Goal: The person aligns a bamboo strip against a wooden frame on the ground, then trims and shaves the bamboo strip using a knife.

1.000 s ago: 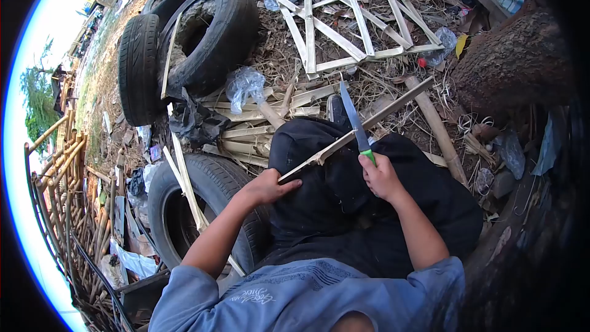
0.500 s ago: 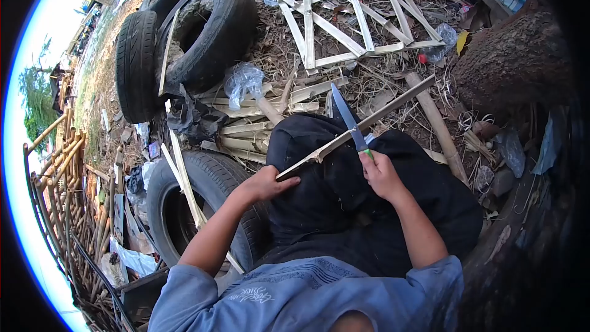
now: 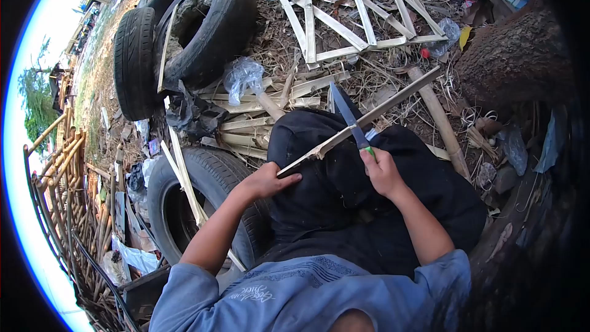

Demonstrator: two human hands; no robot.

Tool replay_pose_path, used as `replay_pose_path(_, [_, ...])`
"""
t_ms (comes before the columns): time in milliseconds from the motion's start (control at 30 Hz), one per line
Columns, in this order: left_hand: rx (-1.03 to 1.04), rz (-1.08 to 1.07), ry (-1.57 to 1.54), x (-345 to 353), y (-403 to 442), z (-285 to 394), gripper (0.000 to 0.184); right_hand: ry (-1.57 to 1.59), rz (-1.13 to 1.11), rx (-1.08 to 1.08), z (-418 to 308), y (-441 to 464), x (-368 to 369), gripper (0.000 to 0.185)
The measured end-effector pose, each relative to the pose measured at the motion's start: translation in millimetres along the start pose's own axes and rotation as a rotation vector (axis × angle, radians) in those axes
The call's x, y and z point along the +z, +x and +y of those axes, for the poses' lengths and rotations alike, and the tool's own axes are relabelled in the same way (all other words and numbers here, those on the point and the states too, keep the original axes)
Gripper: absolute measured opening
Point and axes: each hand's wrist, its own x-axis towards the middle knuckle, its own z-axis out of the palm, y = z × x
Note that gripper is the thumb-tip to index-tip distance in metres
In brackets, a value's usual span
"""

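My left hand (image 3: 268, 181) is closed on the lower left end of a long split bamboo strip (image 3: 387, 106), which slants up to the right across my lap. In my right hand (image 3: 382, 171) is the green handle of a knife (image 3: 348, 112). The blade points up and to the left and crosses the strip near its middle, touching it. A rough, splintered spot shows on the strip between my left hand and the blade. Beyond my knees, a lattice frame of pale strips (image 3: 335, 23) lies on the ground.
Several old tires (image 3: 212, 31) stand and lie at the left, with pale strips leaning on them. Split bamboo pieces (image 3: 246, 126) lie past my left knee. A bamboo pole (image 3: 444, 124) and a tree trunk (image 3: 510, 64) are on the right. Bamboo poles (image 3: 58, 190) are piled far left.
The knife blade has tilted slightly further left and lies against the strip. My left hand keeps its hold with little movement. The view has shifted slightly, so the lattice frame appears higher.
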Motion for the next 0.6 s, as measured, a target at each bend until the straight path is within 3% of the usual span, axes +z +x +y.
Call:
replay_pose_path(33, [0.001, 0.005, 0.001, 0.9, 2.5, 0.6, 0.066, 0.030, -0.037, 0.072, -9.4, 4.9, -9.6, 0.037])
replay_pose_path(100, [0.218, 0.011, -0.224, 6.8, 2.9, -5.3, 0.067, 0.796, 0.105, 0.293, -35.2, 3.4, -17.7, 0.036])
replay_pose_path(167, [0.150, -0.017, -0.225, 9.5, 5.4, -8.8, 0.066, -0.034, 0.032, -0.042, 10.3, 3.6, -0.6, 0.037])
replay_pose_path(300, [0.116, 0.021, -0.097, 3.2, 1.4, -4.8, 0.065, 0.308, -0.040, 0.152, -15.6, -0.7, -10.7, 0.036])
replay_pose_path(333, [0.157, 0.002, -0.167, 1.4, -1.9, -1.0, 0.065, 0.642, 0.089, 0.287, -15.5, 0.6, -15.3, 0.035])
replay_pose_path(367, [0.199, -0.017, -0.243, 2.2, -2.5, 1.2, 0.065, 0.635, 0.086, 0.297, -8.6, -1.5, -8.9, 0.035])
replay_pose_path(433, [0.204, -0.069, -0.233, 6.8, 6.4, -6.8, 0.064, 0.101, -0.016, 0.080, 3.0, -2.7, 9.2, 0.038])
replay_pose_path(467, [0.136, -0.031, -0.154, 7.2, 6.1, -8.9, 0.063, 0.063, -0.025, 0.047, 4.7, -4.9, 5.8, 0.040])
replay_pose_path(500, [0.068, 0.009, -0.075, 4.9, 4.8, -8.3, 0.062, 0.067, -0.017, 0.042, -0.7, -3.7, 1.4, 0.040])
replay_pose_path(600, [0.139, 0.006, -0.179, 1.6, 0.1, -2.3, 0.063, 0.365, -0.111, 0.293, -12.5, -1.5, -2.6, 0.044])
